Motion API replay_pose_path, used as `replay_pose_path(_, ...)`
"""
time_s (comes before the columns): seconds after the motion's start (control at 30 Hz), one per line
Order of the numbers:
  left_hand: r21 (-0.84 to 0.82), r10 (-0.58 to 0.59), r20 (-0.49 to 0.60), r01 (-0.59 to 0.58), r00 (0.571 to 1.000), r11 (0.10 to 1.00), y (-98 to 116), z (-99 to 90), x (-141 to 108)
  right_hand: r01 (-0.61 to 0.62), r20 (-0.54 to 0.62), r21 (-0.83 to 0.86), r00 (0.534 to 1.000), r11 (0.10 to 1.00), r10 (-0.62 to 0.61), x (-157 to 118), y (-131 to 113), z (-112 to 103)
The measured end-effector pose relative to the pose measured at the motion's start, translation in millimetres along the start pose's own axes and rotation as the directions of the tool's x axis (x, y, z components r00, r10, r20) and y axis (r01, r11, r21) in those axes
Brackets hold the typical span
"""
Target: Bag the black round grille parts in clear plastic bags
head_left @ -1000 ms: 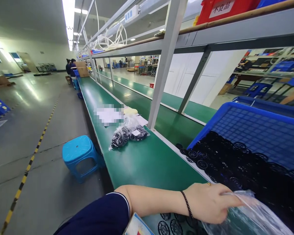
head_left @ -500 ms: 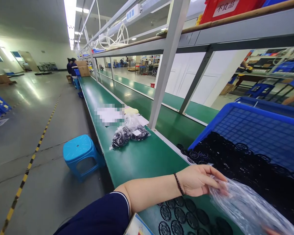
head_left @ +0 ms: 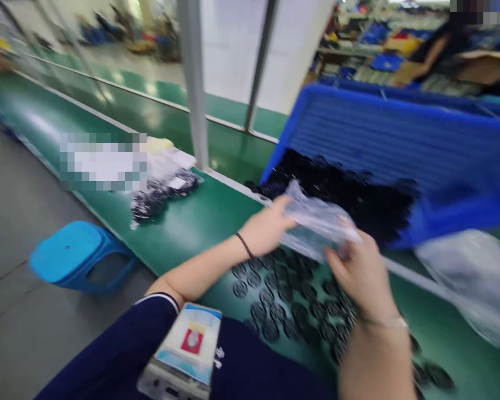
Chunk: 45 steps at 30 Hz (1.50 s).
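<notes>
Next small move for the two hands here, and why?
Probably ease the clear bag open: the left hand and right hand both hold it, no black parts show inside, and loose black discs lie nearby on the green bench.

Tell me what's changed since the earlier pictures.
The view has swung right and down. The right hand, barely showing at the edge before, is now well in view, gripping the clear bag along with the left hand, which held it already. Blue stool and blue bin stayed put.
</notes>
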<state>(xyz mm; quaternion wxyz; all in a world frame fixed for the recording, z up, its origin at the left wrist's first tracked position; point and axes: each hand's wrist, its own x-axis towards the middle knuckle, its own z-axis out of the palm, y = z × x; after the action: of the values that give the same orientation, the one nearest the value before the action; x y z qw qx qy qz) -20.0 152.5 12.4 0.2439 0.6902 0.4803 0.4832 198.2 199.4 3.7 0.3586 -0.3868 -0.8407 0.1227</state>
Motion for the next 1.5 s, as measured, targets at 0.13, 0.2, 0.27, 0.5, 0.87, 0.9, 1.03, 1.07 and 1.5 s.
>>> replay_pose_path(0.13, 0.211, 0.011, -0.08, 0.006, 0.997, 0.978, -20.2, -30.6, -9.9, -0.109, 0.114, 0.254, 0.99, 0.961, 0.083, -5.7, -6.4, 1.4)
replay_pose_path(0.2, 0.33, -0.014, -0.121, 0.054, 0.993, 0.942, -29.8, -49.4, -17.2, -0.198, 0.096, 0.32, 0.98, 0.927, 0.176, -6.9, -4.6, -1.1)
replay_pose_path(0.27, 0.425, -0.03, -0.2, 0.114, 0.979, 0.898, -37.2, -65.0, -26.0, -0.244, 0.092, 0.292, 0.97, 0.925, 0.227, -9.5, 0.4, -5.7)
replay_pose_path(0.5, 0.486, 0.005, -0.41, 0.214, 0.912, 0.847, -53.4, -75.4, -41.2, -0.249, 0.43, -0.362, 0.81, 0.898, 0.398, -20.4, 34.6, 1.1)
replay_pose_path(0.87, 0.426, -0.168, -0.288, 0.283, 0.943, 0.859, -72.0, -37.1, -50.0, -0.279, 0.408, -0.544, 0.736, 0.791, 0.54, -27.9, 36.9, 40.4)
replay_pose_path(0.9, 0.427, -0.166, -0.277, 0.276, 0.946, 0.861, -72.2, -35.6, -50.7, -0.273, 0.414, -0.557, 0.728, 0.784, 0.547, -26.6, 36.7, 40.6)
replay_pose_path(1.03, 0.424, -0.141, -0.24, 0.234, 0.96, 0.875, -73.3, -28.0, -53.4, -0.265, 0.397, -0.52, 0.767, 0.812, 0.504, -20.5, 33.4, 42.3)
replay_pose_path(1.07, 0.42, -0.127, -0.231, 0.217, 0.965, 0.881, -73.6, -25.6, -54.0, -0.255, 0.382, -0.489, 0.796, 0.834, 0.468, -18.9, 31.4, 44.1)
replay_pose_path(1.5, 0.309, 0.002, -0.253, 0.079, 0.968, 0.948, -72.8, -5.1, -58.4, -0.18, 0.444, -0.476, 0.796, 0.861, 0.411, 1.1, 17.5, 62.4)
